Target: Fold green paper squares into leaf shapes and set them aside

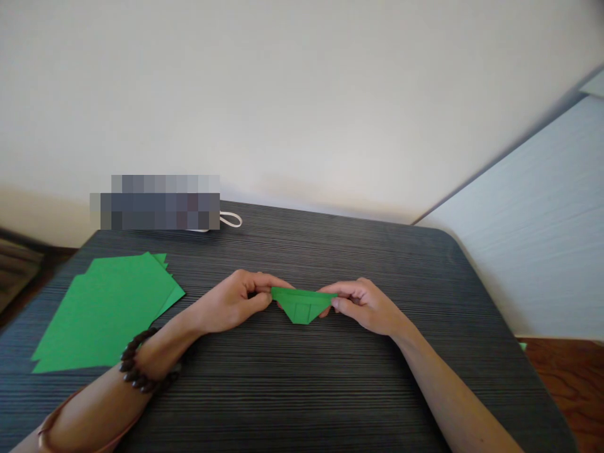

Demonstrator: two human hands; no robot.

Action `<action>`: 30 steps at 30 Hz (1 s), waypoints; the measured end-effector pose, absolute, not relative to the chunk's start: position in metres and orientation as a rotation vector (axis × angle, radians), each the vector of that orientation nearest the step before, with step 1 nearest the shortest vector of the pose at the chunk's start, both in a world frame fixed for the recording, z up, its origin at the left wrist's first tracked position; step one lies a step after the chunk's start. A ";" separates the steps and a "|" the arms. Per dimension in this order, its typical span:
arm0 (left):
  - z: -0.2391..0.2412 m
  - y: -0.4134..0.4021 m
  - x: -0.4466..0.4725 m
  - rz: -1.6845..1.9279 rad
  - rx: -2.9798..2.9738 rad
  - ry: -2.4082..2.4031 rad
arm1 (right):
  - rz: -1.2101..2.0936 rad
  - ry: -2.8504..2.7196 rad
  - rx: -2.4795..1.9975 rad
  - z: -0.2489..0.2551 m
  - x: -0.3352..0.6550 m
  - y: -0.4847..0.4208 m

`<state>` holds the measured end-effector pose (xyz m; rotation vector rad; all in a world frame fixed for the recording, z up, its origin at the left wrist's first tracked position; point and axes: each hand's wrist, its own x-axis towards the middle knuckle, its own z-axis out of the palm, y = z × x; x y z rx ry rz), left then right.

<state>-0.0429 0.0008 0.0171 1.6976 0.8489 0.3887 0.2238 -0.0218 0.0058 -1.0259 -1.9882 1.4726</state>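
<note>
A small piece of folded green paper is held up over the middle of the dark table. It has a long straight top edge, slanted sides and a short flat bottom, with a squarish crease in its centre. My left hand pinches its left corner between thumb and fingers. At the right corner, my right hand grips it the same way. Some fingertips are hidden behind the paper.
Several green paper sheets lie fanned out at the table's left. A blurred-out object with a white loop stands at the back left. The dark grained table meets a pale wall behind and a light panel at right.
</note>
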 end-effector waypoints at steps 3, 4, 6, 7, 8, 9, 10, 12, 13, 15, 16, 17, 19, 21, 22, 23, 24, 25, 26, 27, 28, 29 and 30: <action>0.015 -0.002 -0.040 0.414 1.608 0.833 | 1.387 -1.935 -1.100 0.003 0.218 -0.026; 0.014 -0.004 -0.038 0.424 1.610 0.858 | 1.349 -1.925 -1.130 0.002 0.215 -0.027; 0.011 -0.006 -0.033 0.464 1.668 0.977 | 1.224 -1.933 -1.190 0.001 0.209 -0.030; 0.010 -0.007 -0.031 0.494 1.712 1.035 | 1.131 -1.950 -1.207 0.001 0.206 -0.032; 0.008 -0.007 -0.030 0.546 1.772 1.071 | 1.018 -1.968 -1.202 0.001 0.204 -0.032; 0.007 -0.007 -0.029 0.620 1.849 1.073 | 0.889 -1.989 -1.170 0.000 0.203 -0.033; 0.005 -0.007 -0.028 0.711 1.941 1.045 | 0.752 -2.009 -1.118 0.000 0.202 -0.033; 0.001 -0.005 -0.030 0.900 2.142 0.947 | 0.489 -2.060 -1.012 -0.001 0.203 -0.032; -0.001 -0.005 -0.031 0.971 2.240 0.905 | 0.370 -2.092 -0.982 -0.002 0.204 -0.031; -0.004 -0.003 -0.034 1.014 2.425 0.881 | 0.174 -2.159 -0.989 -0.002 0.206 -0.030; -0.005 -0.003 -0.035 0.993 2.508 0.889 | 0.103 -2.190 -1.009 -0.003 0.207 -0.029; -0.006 -0.002 -0.036 0.952 2.586 0.898 | 0.049 -2.217 -1.030 -0.003 0.208 -0.029; -0.006 -0.002 -0.038 0.834 2.722 0.902 | -0.012 -2.262 -1.064 -0.003 0.209 -0.029; -0.005 -0.003 -0.039 0.710 2.823 0.888 | -0.019 -2.314 -1.094 -0.004 0.209 -0.029; -0.005 -0.003 -0.039 0.657 2.860 0.874 | -0.009 -2.341 -1.110 -0.004 0.209 -0.029; -0.005 -0.004 -0.040 0.613 2.887 0.864 | 0.006 -2.368 -1.127 -0.004 0.208 -0.029; -0.005 -0.004 -0.039 0.579 2.906 0.862 | 0.024 -2.394 -1.145 -0.004 0.208 -0.029; -0.005 -0.005 -0.039 0.550 2.914 0.877 | 0.043 -2.415 -1.164 -0.003 0.208 -0.029; -0.005 -0.006 -0.039 0.528 2.920 0.893 | 0.062 -2.430 -1.182 -0.003 0.208 -0.030; -0.005 -0.007 -0.039 0.505 2.921 0.913 | 0.078 -2.441 -1.197 -0.002 0.208 -0.030; -0.005 -0.008 -0.038 0.484 2.922 0.927 | 0.095 -2.451 -1.211 -0.002 0.209 -0.030; -0.005 -0.009 -0.038 0.462 2.925 0.933 | 0.109 -2.457 -1.222 -0.001 0.209 -0.030; -0.004 -0.010 -0.038 0.441 2.929 0.936 | 0.120 -2.461 -1.233 -0.001 0.210 -0.030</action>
